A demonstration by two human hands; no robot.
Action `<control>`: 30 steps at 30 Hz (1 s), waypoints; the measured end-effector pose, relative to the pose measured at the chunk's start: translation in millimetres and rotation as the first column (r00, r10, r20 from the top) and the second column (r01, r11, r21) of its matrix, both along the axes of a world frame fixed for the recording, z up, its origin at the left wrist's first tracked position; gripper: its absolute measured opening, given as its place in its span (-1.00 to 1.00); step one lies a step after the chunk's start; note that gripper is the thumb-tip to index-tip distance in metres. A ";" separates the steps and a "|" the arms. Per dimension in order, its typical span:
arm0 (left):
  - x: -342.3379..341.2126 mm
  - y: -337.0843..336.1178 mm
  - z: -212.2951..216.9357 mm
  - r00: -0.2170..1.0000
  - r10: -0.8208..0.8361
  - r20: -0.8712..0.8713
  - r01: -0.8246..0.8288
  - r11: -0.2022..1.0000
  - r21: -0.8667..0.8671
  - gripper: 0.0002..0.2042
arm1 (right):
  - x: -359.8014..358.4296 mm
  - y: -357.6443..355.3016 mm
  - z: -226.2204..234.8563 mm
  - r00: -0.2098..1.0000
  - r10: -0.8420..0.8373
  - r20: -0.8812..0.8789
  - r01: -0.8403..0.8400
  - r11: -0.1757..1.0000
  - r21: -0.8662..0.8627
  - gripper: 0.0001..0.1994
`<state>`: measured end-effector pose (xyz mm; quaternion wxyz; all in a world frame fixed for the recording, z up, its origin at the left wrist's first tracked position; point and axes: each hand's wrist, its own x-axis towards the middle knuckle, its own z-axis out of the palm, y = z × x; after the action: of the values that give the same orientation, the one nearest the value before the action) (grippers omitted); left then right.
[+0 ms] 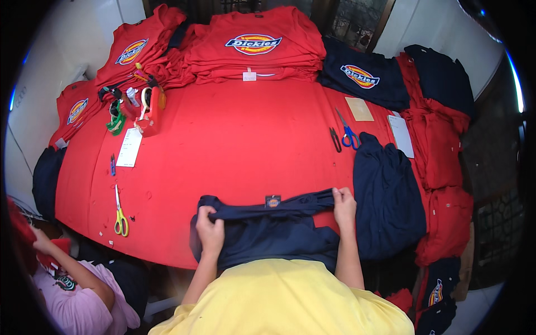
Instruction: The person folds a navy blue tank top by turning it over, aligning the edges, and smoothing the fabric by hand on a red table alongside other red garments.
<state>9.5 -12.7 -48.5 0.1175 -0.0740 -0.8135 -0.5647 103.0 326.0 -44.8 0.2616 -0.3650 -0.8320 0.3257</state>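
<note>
Grasping the navy garment (273, 237) near both ends of its upper edge, my left hand (210, 228) and right hand (345, 207) hold it at the red table (240, 145)'s near side; uneven pull could skew that edge, a loose pinch drop it.

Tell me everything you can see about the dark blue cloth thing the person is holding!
The navy garment looks like soft, thin fabric. The person's left hand and right hand grip its upper part at either side, with the band between them stretched out, slightly higher on the right. A small dark label with a coloured emblem sits near the middle of the top edge. Below, loose folds lie at the red tabletop's near edge, partly hidden by the yellow shirt.
</note>
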 end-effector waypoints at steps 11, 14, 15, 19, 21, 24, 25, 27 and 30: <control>43.3 -43.2 118.6 0.926 -0.377 -0.005 0.359 0.885 -0.296 -0.82 | 18.7 -95.3 97.5 0.751 0.652 -0.102 -0.643 0.758 0.113 -0.83; 63.4 -9.8 135.1 0.875 -0.447 0.187 0.435 0.895 0.103 -0.84 | 39.2 -132.3 118.8 0.212 0.977 0.017 -0.891 0.200 -0.407 -0.67; 70.5 -0.1 144.1 0.796 -0.568 0.209 0.546 0.823 0.157 -0.86 | 43.0 -141.1 113.3 0.074 0.997 0.008 -0.899 0.070 -0.432 -0.56; 77.0 7.4 162.2 0.523 -0.852 0.014 0.837 0.517 0.181 -0.74 | 65.2 -142.4 66.9 0.248 0.892 -0.379 -0.956 0.163 -0.242 -0.22; 67.9 -0.2 191.3 0.394 -0.912 0.109 0.917 0.399 0.022 -0.69 | 81.1 -147.0 91.1 0.233 0.649 -0.725 -0.969 0.087 -0.233 -0.17; 64.6 18.2 200.4 0.329 -0.932 -0.155 0.937 0.343 -0.073 -0.63 | 96.4 -147.9 113.6 0.045 0.443 -0.895 -0.999 0.037 -0.032 -0.10; 62.6 30.0 201.2 0.316 -0.911 -0.266 0.931 0.351 -0.099 -0.61 | 110.3 -148.9 121.7 0.152 0.444 -0.883 -0.988 0.107 -0.116 -0.10; 58.7 57.8 205.0 0.308 -0.907 -0.288 0.927 0.355 -0.125 -0.57 | 132.0 -144.4 141.9 0.267 0.408 -0.873 -0.961 0.174 -0.213 -0.06; 77.5 113.6 178.0 0.315 -0.872 -0.374 0.948 0.307 0.085 -0.50 | 151.8 -136.5 156.6 0.494 0.395 -0.774 -0.796 0.564 -0.220 -0.10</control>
<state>87.0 100.9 129.5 -0.1119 -0.5793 -0.5091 -0.6267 254.8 189.5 111.9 0.2749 0.0436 -0.6261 0.7284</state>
